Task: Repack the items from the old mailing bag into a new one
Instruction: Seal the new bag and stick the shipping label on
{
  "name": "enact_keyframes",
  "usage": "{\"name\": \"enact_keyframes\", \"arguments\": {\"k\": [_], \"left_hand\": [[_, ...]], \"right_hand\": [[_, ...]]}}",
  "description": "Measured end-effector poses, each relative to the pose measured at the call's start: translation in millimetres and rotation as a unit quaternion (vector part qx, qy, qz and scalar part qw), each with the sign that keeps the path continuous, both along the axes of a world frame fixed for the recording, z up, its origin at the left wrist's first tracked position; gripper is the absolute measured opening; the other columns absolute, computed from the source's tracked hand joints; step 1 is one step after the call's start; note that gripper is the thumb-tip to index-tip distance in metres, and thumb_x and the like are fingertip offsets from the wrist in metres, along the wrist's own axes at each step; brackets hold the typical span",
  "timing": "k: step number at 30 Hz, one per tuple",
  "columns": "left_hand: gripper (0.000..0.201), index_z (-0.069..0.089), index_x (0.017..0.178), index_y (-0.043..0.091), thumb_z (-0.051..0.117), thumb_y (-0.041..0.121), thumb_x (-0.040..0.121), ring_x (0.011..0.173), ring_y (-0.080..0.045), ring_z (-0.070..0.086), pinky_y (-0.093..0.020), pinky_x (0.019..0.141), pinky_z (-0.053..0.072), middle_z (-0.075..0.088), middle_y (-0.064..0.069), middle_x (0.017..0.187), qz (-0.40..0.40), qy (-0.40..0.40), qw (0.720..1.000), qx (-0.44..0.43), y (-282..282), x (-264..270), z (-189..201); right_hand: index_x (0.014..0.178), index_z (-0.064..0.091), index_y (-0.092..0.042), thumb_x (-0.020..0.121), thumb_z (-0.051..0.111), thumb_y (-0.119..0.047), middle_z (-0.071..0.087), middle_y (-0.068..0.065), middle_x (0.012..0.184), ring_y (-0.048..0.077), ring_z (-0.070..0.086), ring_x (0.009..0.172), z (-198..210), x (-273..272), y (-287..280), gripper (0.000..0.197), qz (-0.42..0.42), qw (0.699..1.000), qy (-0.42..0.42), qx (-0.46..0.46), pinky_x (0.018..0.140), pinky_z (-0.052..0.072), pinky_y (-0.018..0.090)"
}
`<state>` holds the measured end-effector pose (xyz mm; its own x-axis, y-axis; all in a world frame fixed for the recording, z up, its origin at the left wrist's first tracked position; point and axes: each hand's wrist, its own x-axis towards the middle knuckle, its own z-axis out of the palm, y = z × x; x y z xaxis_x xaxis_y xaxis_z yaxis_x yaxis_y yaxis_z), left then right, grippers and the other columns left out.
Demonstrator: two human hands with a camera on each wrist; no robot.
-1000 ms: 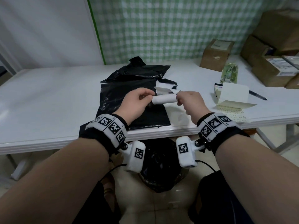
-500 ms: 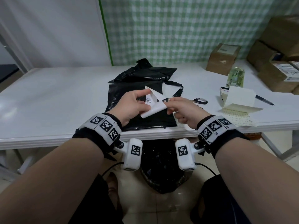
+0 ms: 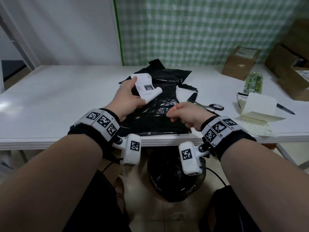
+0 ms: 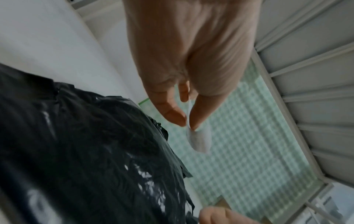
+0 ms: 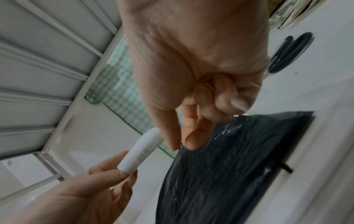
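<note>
My left hand (image 3: 132, 96) holds a white printed label (image 3: 147, 87) above the table, pinched between thumb and fingers (image 4: 188, 124); its free end (image 4: 199, 141) curls into a roll (image 5: 139, 151). A flat black mailing bag (image 3: 155, 119) lies at the table's front edge, under both hands. Behind it sits a crumpled black bag (image 3: 168, 76). My right hand (image 3: 177, 113) hovers just over the flat bag, fingers curled, with thumb and forefinger (image 5: 191, 141) close together by the bag's edge (image 5: 220, 159). Nothing shows plainly between them.
Scissors (image 3: 212, 106) lie right of the bags, then a folded white card (image 3: 257, 104), a pen (image 3: 285, 110) and a green packet (image 3: 253, 82). Cardboard boxes (image 3: 240, 61) stand at the back right. A bin with a black liner (image 3: 173, 180) sits under the table.
Both hands held the rolled label a second ago. The right hand has let go and dropped toward the bag; the left has lifted the label, now partly unrolled, up and away.
</note>
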<state>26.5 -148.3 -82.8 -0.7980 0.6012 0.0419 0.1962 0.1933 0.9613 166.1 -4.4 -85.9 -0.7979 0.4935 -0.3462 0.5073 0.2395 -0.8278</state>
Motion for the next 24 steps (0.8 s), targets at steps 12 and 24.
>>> {"name": "enact_keyframes", "arguments": {"k": [12,24], "left_hand": [[0.090,0.030,0.142,0.016,0.071,-0.006,0.065,0.098,-0.029,0.064,-0.039,0.076,0.056,0.040,-0.010,0.139,0.026,0.026,0.997,-0.070,26.0,-42.9,-9.5],[0.092,0.020,0.146,0.018,0.061,-0.015,0.070,0.091,-0.025,0.059,-0.026,0.060,0.051,0.028,-0.009,0.146,-0.066,0.088,0.979,-0.170,43.4,-51.4,-29.6]], "right_hand": [[0.097,0.067,-0.017,0.079,0.069,-0.017,0.061,-0.001,0.091,0.018,0.061,0.094,-10.2,-50.3,10.4,0.018,-0.038,0.988,0.016,0.146,0.093,0.050,0.031],[0.090,0.061,-0.026,0.084,0.054,-0.019,0.052,-0.012,0.066,0.007,0.050,0.065,-20.3,-71.2,16.4,0.011,-0.114,0.956,0.126,0.239,0.059,0.040,0.019]]}}
